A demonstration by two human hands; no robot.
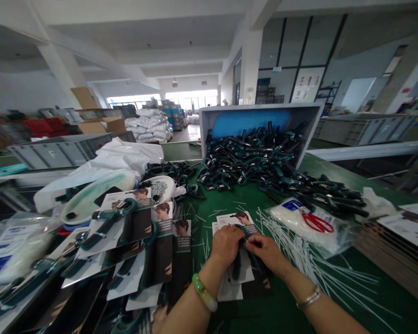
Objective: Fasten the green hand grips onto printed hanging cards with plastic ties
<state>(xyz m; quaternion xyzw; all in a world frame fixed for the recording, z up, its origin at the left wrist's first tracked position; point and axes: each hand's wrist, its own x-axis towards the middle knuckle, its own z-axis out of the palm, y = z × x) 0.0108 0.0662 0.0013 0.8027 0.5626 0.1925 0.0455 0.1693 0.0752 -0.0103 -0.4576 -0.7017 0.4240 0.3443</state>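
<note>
At lower centre, our left hand [226, 244] and right hand [267, 251] clamp a tool [237, 266] together; uneven pulling could skew its card [245, 274].

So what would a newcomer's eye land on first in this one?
Probably the grey crate at the back of the green table, heaped with dark hand grips that spread onto the tabletop. Next, the fan of white cable ties right of the person's hands, and the overlapping printed cards with grips on them at left.
</note>
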